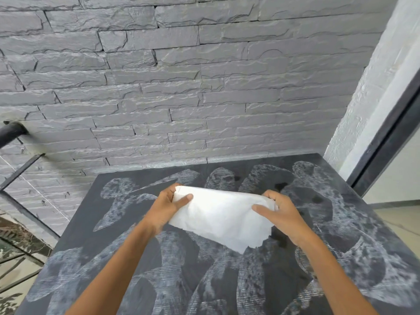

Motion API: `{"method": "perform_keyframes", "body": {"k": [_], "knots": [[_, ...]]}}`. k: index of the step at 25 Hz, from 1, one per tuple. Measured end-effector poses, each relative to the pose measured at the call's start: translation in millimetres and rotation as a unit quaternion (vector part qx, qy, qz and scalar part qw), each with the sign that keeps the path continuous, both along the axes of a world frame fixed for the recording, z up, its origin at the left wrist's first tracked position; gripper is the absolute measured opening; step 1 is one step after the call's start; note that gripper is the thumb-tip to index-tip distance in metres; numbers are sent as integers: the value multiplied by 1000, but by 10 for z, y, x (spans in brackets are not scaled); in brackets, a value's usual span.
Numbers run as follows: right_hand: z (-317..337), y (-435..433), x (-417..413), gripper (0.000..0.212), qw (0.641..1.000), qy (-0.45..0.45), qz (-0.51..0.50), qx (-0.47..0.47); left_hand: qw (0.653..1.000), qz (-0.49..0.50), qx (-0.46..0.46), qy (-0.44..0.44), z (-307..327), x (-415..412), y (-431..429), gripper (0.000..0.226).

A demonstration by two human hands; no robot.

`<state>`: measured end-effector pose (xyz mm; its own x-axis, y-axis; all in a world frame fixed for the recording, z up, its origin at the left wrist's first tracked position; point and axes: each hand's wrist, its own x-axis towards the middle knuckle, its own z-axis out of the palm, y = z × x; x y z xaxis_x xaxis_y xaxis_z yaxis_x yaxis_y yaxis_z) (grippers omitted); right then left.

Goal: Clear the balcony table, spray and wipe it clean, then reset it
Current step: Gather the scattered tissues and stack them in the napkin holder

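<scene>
A white paper towel [221, 215], folded into a wad, hangs above the middle of the dark balcony table [363, 258]. My left hand [167, 206] grips its left end, thumb on top and fingers curled behind. My right hand [280, 211] pinches its right end the same way. The tabletop shows pale, streaky wipe marks and foam smears across most of its surface, with a few dark wet spots near the far edge. No dishes or other items lie on it.
A grey stone-clad wall [181, 76] rises right behind the table. A black metal railing [20, 169] runs along the left side, with plants below it. On the right stands a white textured wall [372, 92] and a dark door frame [391, 137].
</scene>
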<state>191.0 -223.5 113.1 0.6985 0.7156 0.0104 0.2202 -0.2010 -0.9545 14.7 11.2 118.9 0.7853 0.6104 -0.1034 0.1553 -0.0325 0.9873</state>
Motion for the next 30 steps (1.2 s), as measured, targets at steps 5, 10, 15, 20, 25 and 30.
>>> {"method": "perform_keyframes", "body": {"k": [5, 10, 15, 20, 25, 30], "knots": [[-132, -6, 112, 15, 996, 2, -91, 22, 994, -88, 1, 61, -116, 238, 102, 35], [-188, 38, 151, 29, 979, 95, -142, 106, 991, -101, -63, 64, -159, 549, 249, 40], [-365, 217, 144, 35, 961, 157, -192, 119, 987, -107, -91, 81, -204, 951, 519, 41], [-530, 359, 113, 26, 940, 136, -275, 148, 987, -125, -50, 84, -283, 1347, 743, 30], [-865, 493, -116, 22, 936, 89, -321, 111, 972, -180, 17, 147, -488, 1771, 846, 25], [-1108, 597, -270, 24, 938, 37, -340, 52, 965, -169, 85, 183, -835, 2002, 782, 27]]}}
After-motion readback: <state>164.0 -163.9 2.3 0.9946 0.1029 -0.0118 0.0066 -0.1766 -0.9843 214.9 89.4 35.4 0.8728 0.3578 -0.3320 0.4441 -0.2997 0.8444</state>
